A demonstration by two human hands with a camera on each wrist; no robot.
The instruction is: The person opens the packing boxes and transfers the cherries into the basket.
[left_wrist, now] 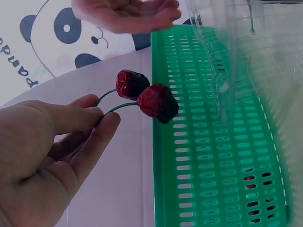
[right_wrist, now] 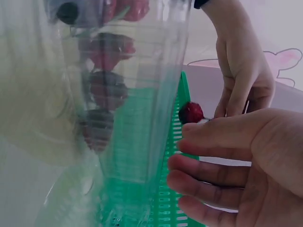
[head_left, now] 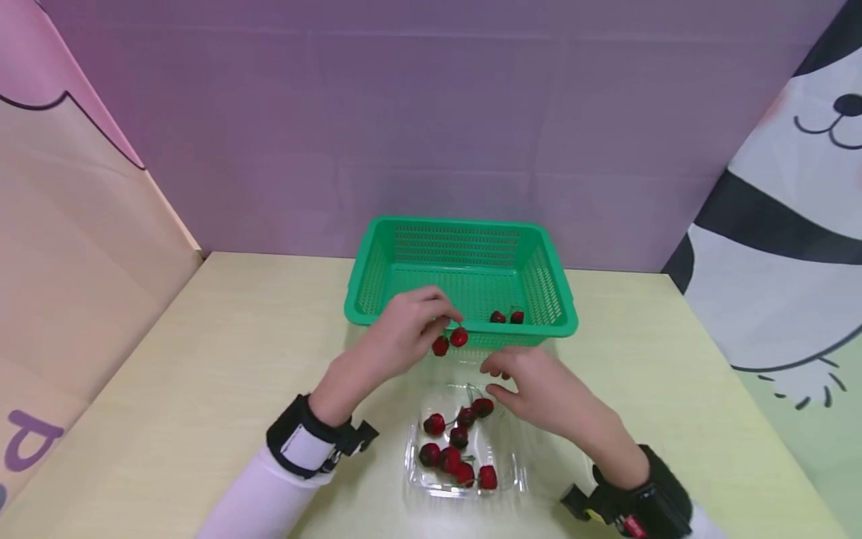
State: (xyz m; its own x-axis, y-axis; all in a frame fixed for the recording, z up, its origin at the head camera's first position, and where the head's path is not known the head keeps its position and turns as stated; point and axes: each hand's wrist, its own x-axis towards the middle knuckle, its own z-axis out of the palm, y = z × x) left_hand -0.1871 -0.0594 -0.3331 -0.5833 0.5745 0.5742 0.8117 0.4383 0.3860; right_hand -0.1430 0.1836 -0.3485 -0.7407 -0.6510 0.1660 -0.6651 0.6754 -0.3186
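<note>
My left hand point(head_left: 407, 329) is over the near rim of the green basket point(head_left: 465, 222). Between thumb and fingertips it pinches the thin green stems of two dark red cherries point(left_wrist: 159, 103), which hang free of the fingers. To its right, my right hand point(head_left: 539, 385) hovers by the far right side of a clear plastic box point(head_left: 431, 492), fingers loosely bent and nothing in them. Inside that box lie several cherries point(head_left: 449, 460), some with stems showing. Two more cherries point(head_left: 516, 317) rest in the basket's near right part, partly behind its rim.
Both stand on a pale wood-look table point(head_left: 269, 337), the basket behind the box. A purple backdrop point(head_left: 431, 127) rises behind the table. Printed panels flank it, with a panda point(head_left: 774, 247) on the right one.
</note>
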